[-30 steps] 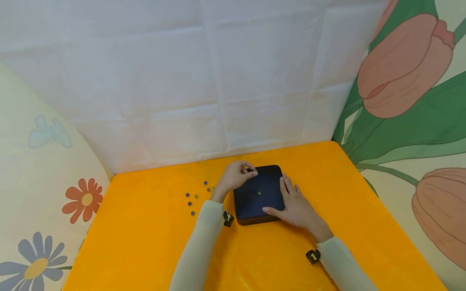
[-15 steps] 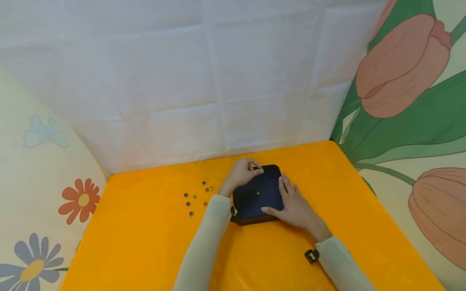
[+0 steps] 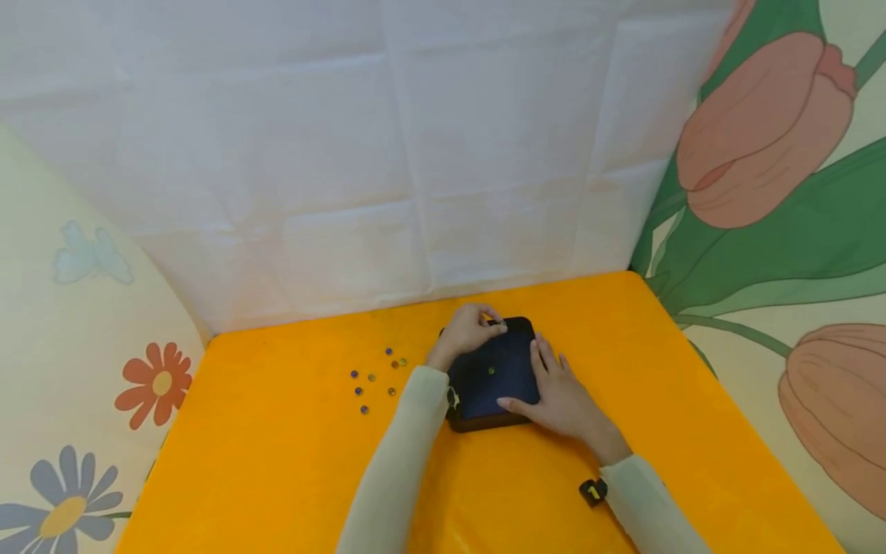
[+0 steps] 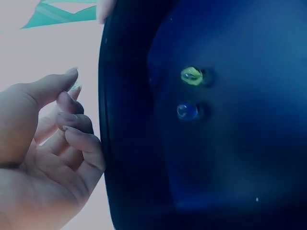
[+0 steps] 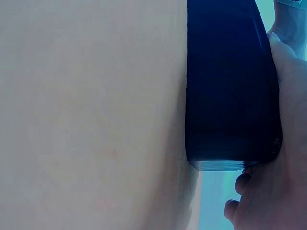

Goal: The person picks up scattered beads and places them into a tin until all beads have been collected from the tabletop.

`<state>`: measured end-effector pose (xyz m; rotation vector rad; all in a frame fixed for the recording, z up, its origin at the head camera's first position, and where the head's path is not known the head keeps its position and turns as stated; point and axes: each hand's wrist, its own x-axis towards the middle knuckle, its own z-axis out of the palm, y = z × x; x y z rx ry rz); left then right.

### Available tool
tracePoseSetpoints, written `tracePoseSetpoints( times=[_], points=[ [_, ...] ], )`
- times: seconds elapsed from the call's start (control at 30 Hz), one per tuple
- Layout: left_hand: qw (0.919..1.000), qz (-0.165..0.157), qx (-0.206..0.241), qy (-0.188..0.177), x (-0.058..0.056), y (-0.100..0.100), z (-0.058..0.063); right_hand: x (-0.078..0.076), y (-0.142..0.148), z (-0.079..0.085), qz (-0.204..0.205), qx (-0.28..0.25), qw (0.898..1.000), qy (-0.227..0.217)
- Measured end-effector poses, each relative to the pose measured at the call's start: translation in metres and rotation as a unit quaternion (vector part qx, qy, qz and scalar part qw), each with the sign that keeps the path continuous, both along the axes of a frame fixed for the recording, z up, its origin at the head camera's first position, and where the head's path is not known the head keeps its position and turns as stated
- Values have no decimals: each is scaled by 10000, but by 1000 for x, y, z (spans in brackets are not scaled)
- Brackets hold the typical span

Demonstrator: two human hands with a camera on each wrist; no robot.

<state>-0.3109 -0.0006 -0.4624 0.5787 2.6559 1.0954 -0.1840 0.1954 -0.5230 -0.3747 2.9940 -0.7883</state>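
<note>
A dark square tray (image 3: 487,422) with a raised rim stands on the orange table (image 3: 277,462). My left hand (image 3: 472,329) is over its far left part, thumb and forefinger pinching a small marble, mostly hidden; a greenish glint of the pinched marble (image 4: 75,86) shows between the fingertips in the left wrist view. Inside the tray lie a yellow-green marble (image 4: 192,75) and a clear bluish marble (image 4: 187,110). My right hand (image 3: 564,396) steadies the tray's near right corner, its fingers straight along the right side and its thumb over the front rim.
Left of the tray, several loose glass marbles lie scattered, among them a blue marble (image 3: 364,409) and an amber marble (image 3: 391,392). A white sheet (image 3: 311,154) hangs behind the table. Flower-patterned cloths flank both sides.
My left hand has moved a little to the right across the tray's far side, still pinching the marble. The right hand and the tray have stayed in place.
</note>
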Motion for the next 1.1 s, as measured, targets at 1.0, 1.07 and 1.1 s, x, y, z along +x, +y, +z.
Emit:
tracePoseSetpoints(
  times=[1.0, 1.07, 1.1],
  points=[
    [9997, -222, 22, 127, 6, -9, 2, 1, 0, -3, 3, 48, 10000, -10],
    [9992, -337, -35, 189, 9, -12, 4, 1, 0, -3, 9, 65, 10000, -16],
    [9990, -391, -65, 212, 11, -13, 5, 1, 0, -4, 8, 64, 10000, -29]
  ],
)
